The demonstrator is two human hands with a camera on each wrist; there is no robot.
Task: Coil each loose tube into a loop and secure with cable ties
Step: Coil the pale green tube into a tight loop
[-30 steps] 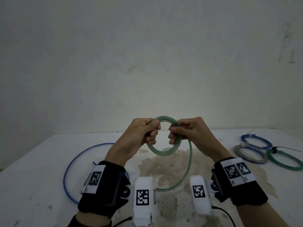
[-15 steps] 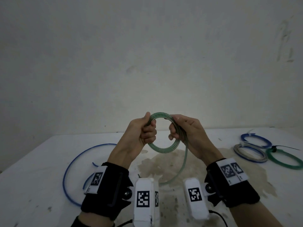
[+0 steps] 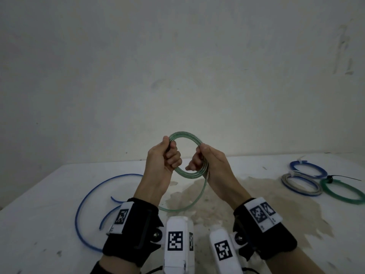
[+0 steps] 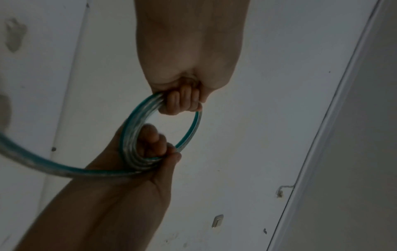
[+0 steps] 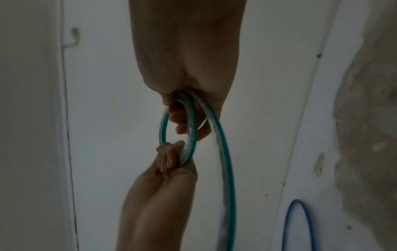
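Already the green tube (image 3: 186,155) is mostly wound: several turns sit together in a small upright ring held up over the table (image 3: 49,194), with one loose tail dropping from the right side of the ring and curving back under the wrists. The left hand (image 3: 162,161) has its fingers curled round the ring's left side, thumb up along the top. The right hand (image 3: 209,165) grips the opposite side, fingers hooked through the middle and the bundled turns pressed into the palm; the wrist views show both grips closed tight on the tube. I would judge this coil nearly finished, with only that last tail to bring round. No tie is on it yet, and I cannot see a spare cable tie anywhere within reach.

Off to the person's right, three finished coils lie close together on the table: a blue coil (image 3: 308,169), a grey coil (image 3: 302,183) and a green coil (image 3: 342,191), the last with a black cable tie (image 3: 329,177) whose tail sticks out sideways. On the left a loose blue tube (image 3: 85,204) sprawls in a wide open arc, uncoiled and untied, so it looks to be the remaining job after this one.
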